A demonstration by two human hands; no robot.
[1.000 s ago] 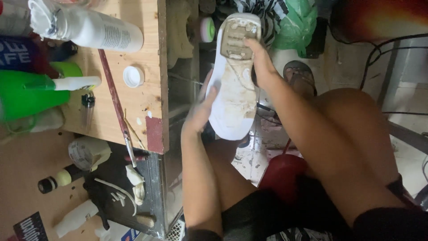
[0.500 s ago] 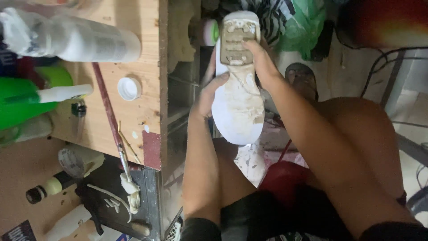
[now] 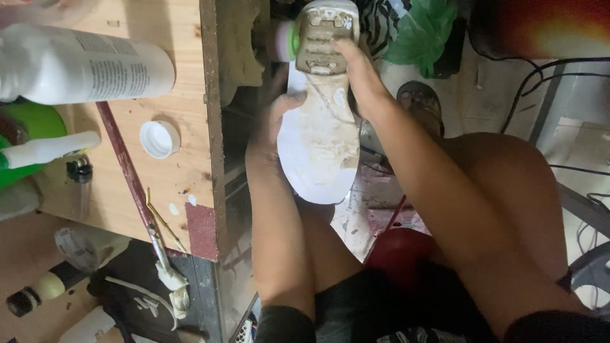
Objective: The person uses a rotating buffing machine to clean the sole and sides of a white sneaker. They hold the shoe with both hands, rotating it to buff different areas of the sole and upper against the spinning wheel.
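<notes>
Left hand [image 3: 270, 127]: grips the white shoe [image 3: 318, 136] at its side edge.
Right hand [image 3: 362, 79]: clasps the heel end, dirty sole up.
Worktop [image 3: 184, 165]: wooden, just beside the left hand.

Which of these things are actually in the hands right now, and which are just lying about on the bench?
In hand:
white shoe, sole up, dirty
left hand on its side
right hand near the heel

Lying about:
white bottle on its side
white cap
paintbrush
lighter
green spray bottle
</notes>
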